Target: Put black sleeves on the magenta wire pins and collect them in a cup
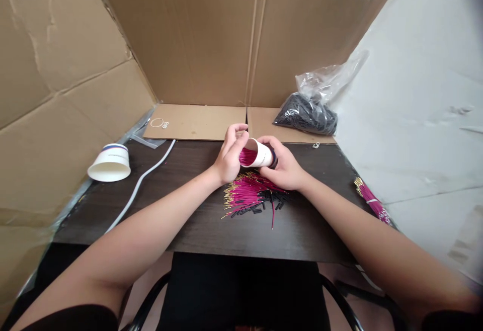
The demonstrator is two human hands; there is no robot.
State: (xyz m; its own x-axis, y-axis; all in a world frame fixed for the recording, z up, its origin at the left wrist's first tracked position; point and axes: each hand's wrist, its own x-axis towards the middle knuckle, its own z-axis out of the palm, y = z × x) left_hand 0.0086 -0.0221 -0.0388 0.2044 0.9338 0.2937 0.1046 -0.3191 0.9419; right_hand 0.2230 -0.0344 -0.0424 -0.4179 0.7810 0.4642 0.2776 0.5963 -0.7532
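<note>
A white paper cup (264, 156) lies tilted on its side above the table, its mouth facing left. My right hand (285, 166) is wrapped round its base end. At the mouth, my left hand (229, 159) has its fingers curled over a bunch of magenta wires (247, 157) that sits partly inside the cup; its fingertips are partly hidden. Just below both hands, a fanned pile of magenta wires (245, 190) with bare golden ends lies on the table. Short black tubes (257, 211) are scattered along the pile's near side, and a single wire (272, 213) points toward me.
Another paper cup (109, 164) lies at the left beside a grey cord (141, 180). A plastic bag of black pieces (307, 114) rests at the back right on cardboard (196, 122). A tied wire bundle (372, 201) lies at the right edge. Cardboard walls (204, 34) enclose the dark table (211, 235).
</note>
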